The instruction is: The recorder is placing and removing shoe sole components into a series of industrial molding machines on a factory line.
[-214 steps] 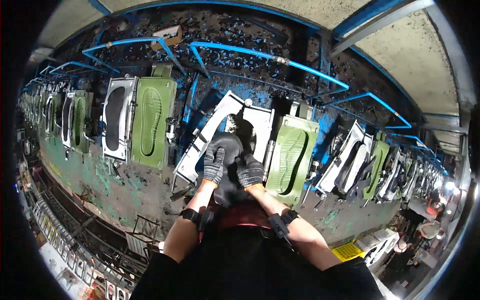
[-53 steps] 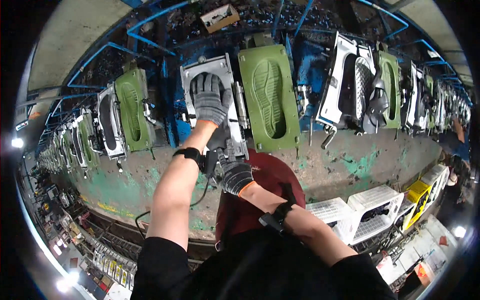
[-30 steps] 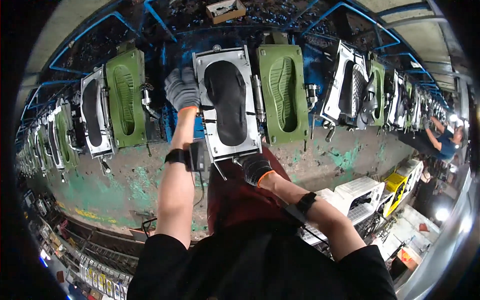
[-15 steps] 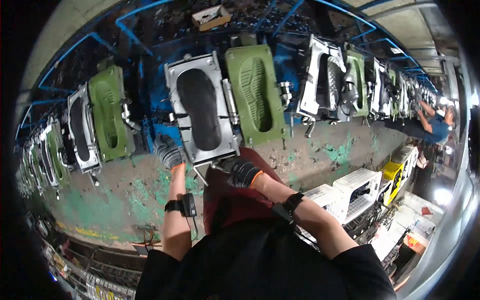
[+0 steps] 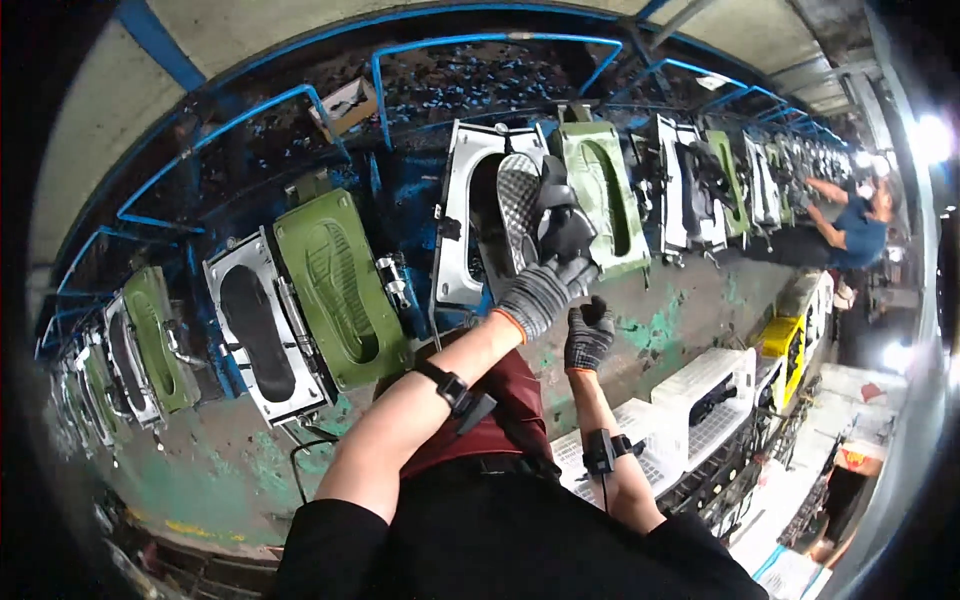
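A black sandal (image 5: 518, 196) with a grey checkered footbed lies over the silver frame half (image 5: 460, 240) of an opened shoe mould. Its dark strap (image 5: 566, 228) leans toward the green half (image 5: 606, 190), which has a foot-shaped hollow. My left hand (image 5: 540, 298), in a grey striped glove with an orange cuff, reaches across to the right and is closed on the strap's near end. Just right of it, my right hand (image 5: 590, 338), gloved alike, hovers apart from the mould with its fingers curled in; whatever they may hold is hidden.
More opened moulds, such as a green one (image 5: 340, 285) beside a silver one (image 5: 265, 335), line the blue bench both ways. White crates (image 5: 706, 400) and a yellow crate (image 5: 782, 345) stand at right. Farther along, a co-worker (image 5: 850, 230) bends over the line. A small box (image 5: 345, 105) lies behind.
I have shifted right along the bench, so the moulds appear farther left. My left hand has left the previous mould and reached the sandal; my right hand has moved off that mould too.
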Available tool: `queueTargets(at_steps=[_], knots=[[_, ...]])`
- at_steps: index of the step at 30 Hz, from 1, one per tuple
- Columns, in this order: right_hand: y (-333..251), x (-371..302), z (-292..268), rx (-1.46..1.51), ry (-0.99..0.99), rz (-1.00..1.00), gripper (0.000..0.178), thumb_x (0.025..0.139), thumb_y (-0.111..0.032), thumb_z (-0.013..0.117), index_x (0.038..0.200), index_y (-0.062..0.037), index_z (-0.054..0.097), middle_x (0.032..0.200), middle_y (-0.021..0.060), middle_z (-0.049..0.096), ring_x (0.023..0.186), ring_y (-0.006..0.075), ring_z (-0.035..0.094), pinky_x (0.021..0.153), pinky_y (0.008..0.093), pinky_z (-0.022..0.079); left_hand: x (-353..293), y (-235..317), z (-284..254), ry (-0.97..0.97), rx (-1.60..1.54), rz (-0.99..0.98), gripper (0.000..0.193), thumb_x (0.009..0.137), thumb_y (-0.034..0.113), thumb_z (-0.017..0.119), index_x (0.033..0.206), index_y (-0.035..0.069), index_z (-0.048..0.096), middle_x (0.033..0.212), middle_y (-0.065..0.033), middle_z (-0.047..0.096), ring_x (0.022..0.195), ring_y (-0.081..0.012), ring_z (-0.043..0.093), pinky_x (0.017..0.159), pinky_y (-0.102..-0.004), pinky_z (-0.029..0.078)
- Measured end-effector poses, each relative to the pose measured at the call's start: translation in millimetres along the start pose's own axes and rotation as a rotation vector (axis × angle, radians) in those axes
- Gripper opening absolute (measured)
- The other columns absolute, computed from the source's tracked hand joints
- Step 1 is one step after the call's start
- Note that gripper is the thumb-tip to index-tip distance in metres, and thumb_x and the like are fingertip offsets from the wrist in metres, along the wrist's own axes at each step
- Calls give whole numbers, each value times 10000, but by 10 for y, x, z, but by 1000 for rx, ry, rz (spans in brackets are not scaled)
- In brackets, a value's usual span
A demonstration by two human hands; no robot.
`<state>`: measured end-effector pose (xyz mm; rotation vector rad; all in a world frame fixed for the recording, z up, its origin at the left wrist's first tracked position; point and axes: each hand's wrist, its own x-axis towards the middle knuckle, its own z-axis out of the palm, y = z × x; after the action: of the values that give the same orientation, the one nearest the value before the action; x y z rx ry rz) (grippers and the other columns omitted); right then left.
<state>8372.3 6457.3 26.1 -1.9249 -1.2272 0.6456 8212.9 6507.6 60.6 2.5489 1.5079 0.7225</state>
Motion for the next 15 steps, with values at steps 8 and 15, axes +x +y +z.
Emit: queueTargets(at_steps=[8, 15], knots=[[508, 1514, 132, -861, -667, -346, 515, 934, -460, 647, 1259, -61, 638, 1114, 172, 746, 962, 359, 709, 864, 434, 556, 609, 226, 423, -144, -236, -315, 196, 911, 186, 545, 1030, 115, 683, 1037, -100, 607, 1033, -313, 628, 1019, -682, 382], [-652, 1849, 73, -186, -495, -262, 349, 934, -347, 744, 1125, -55, 768, 745, 120, 715, 645, 209, 645, 643, 354, 519, 1131, -410, -275, 484, -451, -1001, 472, 851, -80, 578, 1316, -11, 619, 1310, -137, 688, 1181, -249, 671, 1025, -360, 543]])
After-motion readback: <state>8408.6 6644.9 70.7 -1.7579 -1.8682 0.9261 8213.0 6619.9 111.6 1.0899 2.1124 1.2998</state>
